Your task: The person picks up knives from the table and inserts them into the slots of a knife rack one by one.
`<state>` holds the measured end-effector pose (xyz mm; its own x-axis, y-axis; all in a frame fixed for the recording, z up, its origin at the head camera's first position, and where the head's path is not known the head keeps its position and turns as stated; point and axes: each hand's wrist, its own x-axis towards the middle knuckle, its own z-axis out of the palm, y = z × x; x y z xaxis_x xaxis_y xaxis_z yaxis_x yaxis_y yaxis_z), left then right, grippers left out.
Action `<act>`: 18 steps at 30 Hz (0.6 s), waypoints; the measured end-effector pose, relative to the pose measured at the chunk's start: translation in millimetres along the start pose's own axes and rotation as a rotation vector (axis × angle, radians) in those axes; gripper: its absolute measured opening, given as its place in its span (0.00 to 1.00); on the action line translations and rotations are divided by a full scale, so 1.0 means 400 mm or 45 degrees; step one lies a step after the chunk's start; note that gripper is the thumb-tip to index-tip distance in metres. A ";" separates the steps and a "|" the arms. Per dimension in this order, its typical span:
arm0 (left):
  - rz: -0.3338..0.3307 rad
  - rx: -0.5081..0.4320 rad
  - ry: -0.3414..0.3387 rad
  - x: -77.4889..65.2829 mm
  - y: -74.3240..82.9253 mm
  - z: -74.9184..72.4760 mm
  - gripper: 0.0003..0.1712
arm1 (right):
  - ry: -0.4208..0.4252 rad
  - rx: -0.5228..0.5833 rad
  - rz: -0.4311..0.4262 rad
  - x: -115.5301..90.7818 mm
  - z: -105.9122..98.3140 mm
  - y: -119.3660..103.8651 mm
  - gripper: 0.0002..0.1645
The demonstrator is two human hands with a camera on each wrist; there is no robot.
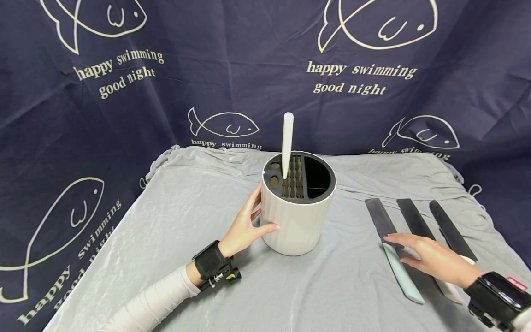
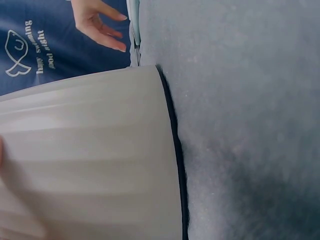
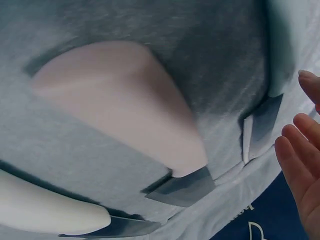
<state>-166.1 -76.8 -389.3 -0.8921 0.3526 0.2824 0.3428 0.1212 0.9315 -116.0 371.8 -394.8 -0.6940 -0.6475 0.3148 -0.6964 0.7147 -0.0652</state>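
White knife holder [image 1: 292,230]'s standing upright mid-tabletop [image 1: 344,286], left hand [image 1: 244,226] curved round its left side, thumb in front. Right arm's stretched out, right hand [image 1: 435,258] hovering over the teal-handled knife [image 1: 401,272], fingers loosely extended, thumb apart.

White sleeve [image 1: 151,299], black wristband [image 1: 209,259], glossy black wrist device [image 1: 495,295], red label [image 1: 516,283]

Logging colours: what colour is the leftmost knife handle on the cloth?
Pale blue-green; the handle shows best in the head view.
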 end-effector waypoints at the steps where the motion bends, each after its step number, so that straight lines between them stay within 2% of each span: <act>1: 0.000 0.000 0.001 0.000 0.001 0.000 0.61 | -0.010 -0.024 -0.003 -0.002 0.001 0.000 0.38; 7: 0.008 0.005 0.000 0.002 0.001 0.000 0.61 | -0.079 -0.156 -0.018 -0.011 0.001 -0.007 0.39; 9: 0.011 0.002 0.000 0.002 0.001 0.000 0.61 | -0.085 -0.160 -0.037 -0.014 0.002 -0.007 0.40; 15: 0.011 -0.002 0.002 0.002 0.000 -0.001 0.61 | -0.026 -0.192 -0.184 -0.014 0.014 -0.001 0.40; 16: 0.010 -0.003 0.000 0.002 -0.001 -0.001 0.61 | -0.009 -0.195 -0.216 -0.013 0.016 0.000 0.39; 18: 0.008 -0.007 -0.002 0.002 -0.001 -0.001 0.61 | 0.030 -0.235 -0.269 -0.010 0.022 -0.001 0.21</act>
<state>-167.0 -76.9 -389.4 -0.8893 0.3551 0.2880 0.3471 0.1141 0.9309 -114.6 372.0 -404.4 -0.5309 -0.7826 0.3252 -0.7786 0.6019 0.1774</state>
